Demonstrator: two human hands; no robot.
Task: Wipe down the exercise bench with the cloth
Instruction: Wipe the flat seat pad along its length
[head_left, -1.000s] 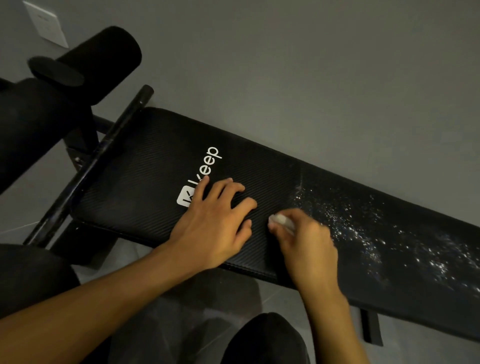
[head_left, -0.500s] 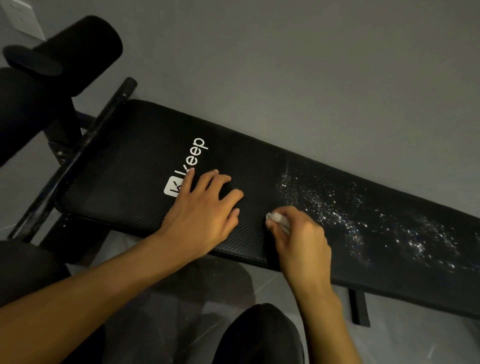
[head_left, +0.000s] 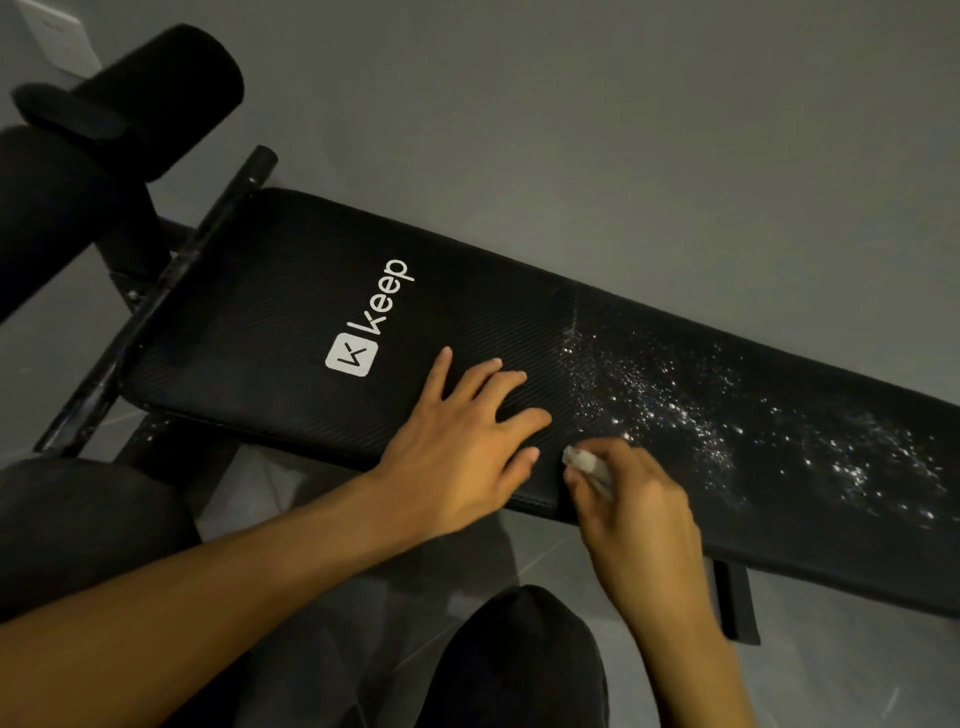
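The left hand (head_left: 457, 452) has slid off the logo (head_left: 370, 322), flat on one bench (head_left: 249, 312); right hand (head_left: 641, 512) pinches one cloth (head_left: 587, 462).

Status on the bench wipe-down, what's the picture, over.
Left hand flat on the bench, fingers spread. Right hand pinches the cloth at the near edge. White specks cover the pad beyond it; logo end looks clean. Nothing blocking.

bench (head_left: 270, 312): black pad, finely ribbed, matt, glinting white specks toward 3 o'clock | bar (head_left: 171, 291): glossy black metal | roller (head_left: 171, 88): matt black foam | cloth (head_left: 587, 462): white, crumpled
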